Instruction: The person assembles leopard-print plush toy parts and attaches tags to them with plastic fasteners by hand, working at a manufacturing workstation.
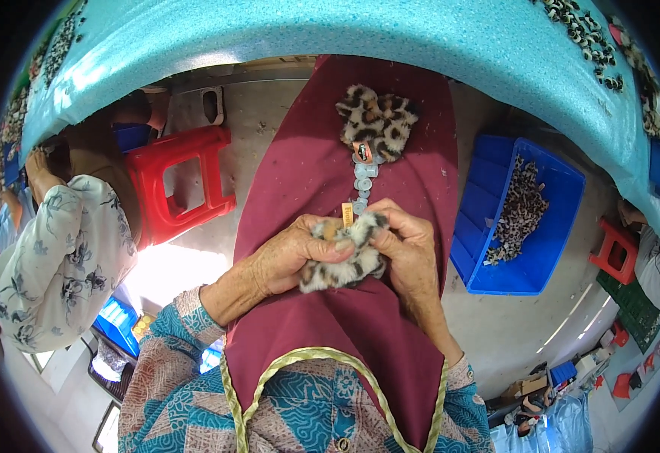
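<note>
A small furry spotted plush piece [337, 273], cream with black and tan patches, lies between my hands over my lap. My left hand [288, 253] closes on its left side, thumb pressed on top. On the right side, my right hand [411, 253] pinches the fur between thumb and fingers. An orange tag [347, 214] sticks up from the piece. Just beyond it, several grey plastic discs [362, 183] run in a line along the apron. A second spotted plush piece [375, 121], with its own orange label, rests farther up on the maroon apron [292, 177].
A blue crate [462, 253] with many small dark-and-light furry pieces stands at the right. Ahead curves a table with a turquoise cover [390, 38], furry pieces at its far ends. To the left are a red stool [220, 162] and a person in a flowered sleeve [66, 249].
</note>
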The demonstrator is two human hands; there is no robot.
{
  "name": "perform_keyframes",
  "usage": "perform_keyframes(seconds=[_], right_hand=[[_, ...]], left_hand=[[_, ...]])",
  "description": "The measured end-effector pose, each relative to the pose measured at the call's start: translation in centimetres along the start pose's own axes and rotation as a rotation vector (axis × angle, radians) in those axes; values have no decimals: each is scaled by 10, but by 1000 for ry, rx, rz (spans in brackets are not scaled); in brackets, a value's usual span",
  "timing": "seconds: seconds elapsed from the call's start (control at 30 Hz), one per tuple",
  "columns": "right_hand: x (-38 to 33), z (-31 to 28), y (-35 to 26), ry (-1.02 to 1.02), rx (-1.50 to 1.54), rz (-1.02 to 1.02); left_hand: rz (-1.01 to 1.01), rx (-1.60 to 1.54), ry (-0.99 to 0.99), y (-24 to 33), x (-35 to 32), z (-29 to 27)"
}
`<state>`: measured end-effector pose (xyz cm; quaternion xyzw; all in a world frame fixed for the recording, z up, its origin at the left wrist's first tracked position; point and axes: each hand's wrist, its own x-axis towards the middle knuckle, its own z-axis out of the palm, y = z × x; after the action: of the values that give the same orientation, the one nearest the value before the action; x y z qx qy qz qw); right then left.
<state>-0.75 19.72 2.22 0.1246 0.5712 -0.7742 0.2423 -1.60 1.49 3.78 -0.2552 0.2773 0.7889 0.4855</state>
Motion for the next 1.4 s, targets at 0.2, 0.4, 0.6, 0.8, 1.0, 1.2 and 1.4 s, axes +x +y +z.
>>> perform_keyframes(seconds=[0.2,0.4,0.6,0.8,1.0,1.2,1.4], right_hand=[[-6,3,-9,155,68,18],[-7,6,-18,279,-257,-133],[-12,5,-11,119,-115,-256],[-2,-8,-19,44,136,-29],[1,-11,-14,-21,85,6],[7,-14,-18,73,191,38],[9,-14,-31,-78,-83,71]], left_hand=[[-26,-96,90,4,2,11],[-48,-314,48,5,0,23],[-26,-418,33,4,-7,25],[-81,-232,119,8,-6,29],[-51,-364,115,6,-7,29],[-7,-246,160,7,-5,36],[13,-131,184,10,-6,38]])
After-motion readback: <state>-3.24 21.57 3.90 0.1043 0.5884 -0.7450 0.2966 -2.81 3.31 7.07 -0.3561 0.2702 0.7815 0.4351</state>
